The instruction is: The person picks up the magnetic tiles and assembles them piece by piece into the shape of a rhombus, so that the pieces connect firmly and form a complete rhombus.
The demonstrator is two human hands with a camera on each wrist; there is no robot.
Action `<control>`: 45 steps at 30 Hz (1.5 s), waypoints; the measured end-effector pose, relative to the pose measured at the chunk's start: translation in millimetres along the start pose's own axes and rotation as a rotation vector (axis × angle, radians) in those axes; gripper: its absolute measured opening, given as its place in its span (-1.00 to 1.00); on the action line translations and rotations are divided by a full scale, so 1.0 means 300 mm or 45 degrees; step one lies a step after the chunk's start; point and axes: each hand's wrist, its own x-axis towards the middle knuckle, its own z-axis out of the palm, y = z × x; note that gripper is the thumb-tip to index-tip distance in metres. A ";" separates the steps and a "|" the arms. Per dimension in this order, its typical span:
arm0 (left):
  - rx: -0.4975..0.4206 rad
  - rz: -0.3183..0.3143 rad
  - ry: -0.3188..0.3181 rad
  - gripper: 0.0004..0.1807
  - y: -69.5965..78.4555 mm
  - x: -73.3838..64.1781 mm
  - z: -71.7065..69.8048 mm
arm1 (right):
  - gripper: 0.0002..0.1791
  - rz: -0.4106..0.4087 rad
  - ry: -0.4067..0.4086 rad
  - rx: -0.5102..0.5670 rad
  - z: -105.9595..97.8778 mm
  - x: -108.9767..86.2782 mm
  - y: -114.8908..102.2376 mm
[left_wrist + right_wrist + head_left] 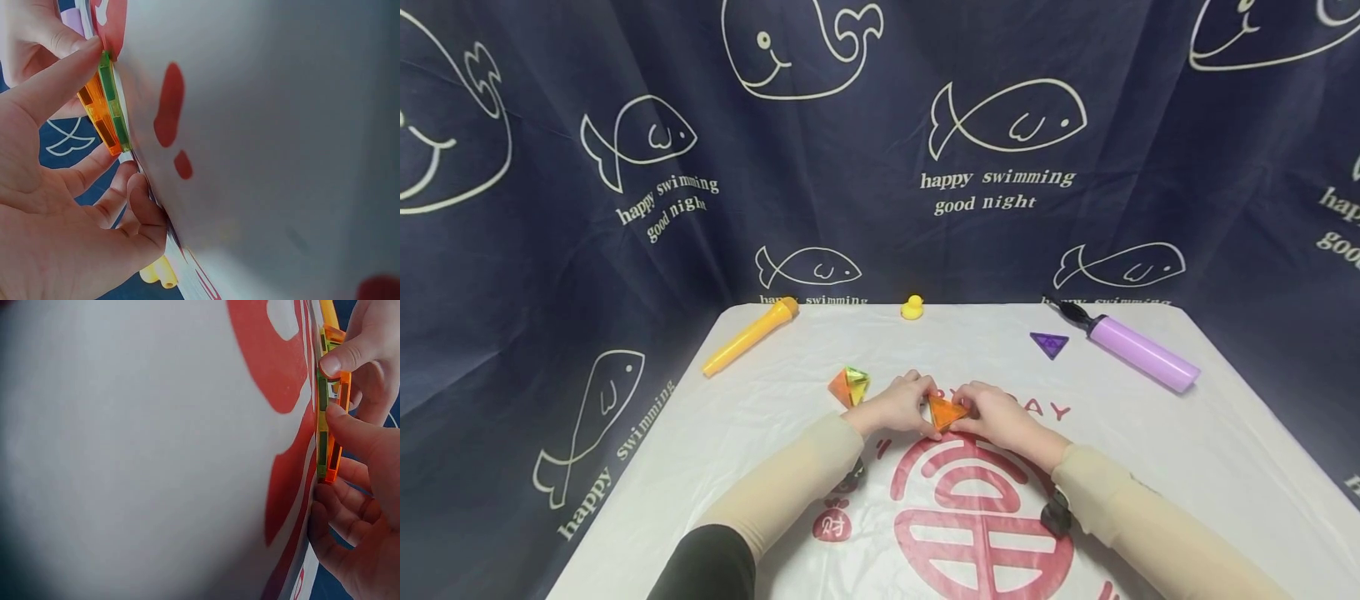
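Observation:
Two translucent triangular magnetic tiles lie between the hands at mid table: an orange tile [947, 412] above a green tile [111, 94], edges close together at one side in the left wrist view. My left hand [904, 406] grips the left side of the pair, thumb at the near corner and fingers behind. From the right, my right hand [996, 417] pinches the opposite side between thumb and fingers. Seen from the right wrist, the orange tile [339, 431] leans over the green tile [322, 431], low over the tablecloth.
An orange and yellow-green tile shape [850, 386] stands left of the hands. Farther back are a yellow-orange toy microphone [748, 337], a yellow rubber duck [912, 308], a purple triangular tile [1049, 344] and a lilac hand pump [1142, 352]. A dark printed curtain [880, 167] hangs behind the white tablecloth [700, 467].

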 end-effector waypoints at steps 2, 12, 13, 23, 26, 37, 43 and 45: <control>0.004 -0.003 -0.002 -0.36 0.002 -0.001 0.000 | -0.64 -0.008 0.014 -0.017 0.001 -0.002 -0.004; 0.025 -0.007 0.019 -0.34 0.009 -0.004 0.000 | -0.71 -0.051 0.042 -0.030 0.004 -0.004 0.001; 0.027 -0.005 0.021 -0.34 0.009 -0.004 0.000 | -0.71 -0.049 0.041 -0.026 0.003 -0.004 0.004; 0.027 -0.016 0.012 -0.25 0.005 -0.002 -0.002 | -0.80 -0.080 0.075 -0.004 0.001 0.001 0.017; 0.022 -0.020 0.007 -0.23 0.003 0.002 -0.001 | -0.80 -0.096 0.087 0.009 -0.005 0.004 0.019; 0.047 -0.001 0.001 -0.22 -0.005 0.008 0.002 | -0.86 -0.008 0.048 0.032 -0.013 0.009 0.017; 0.044 0.005 -0.006 -0.23 -0.005 0.006 -0.002 | -0.86 0.068 0.017 0.044 -0.013 0.016 0.016; 0.035 0.003 -0.006 -0.23 -0.004 0.005 -0.004 | -0.87 0.077 0.014 0.041 -0.012 0.019 0.017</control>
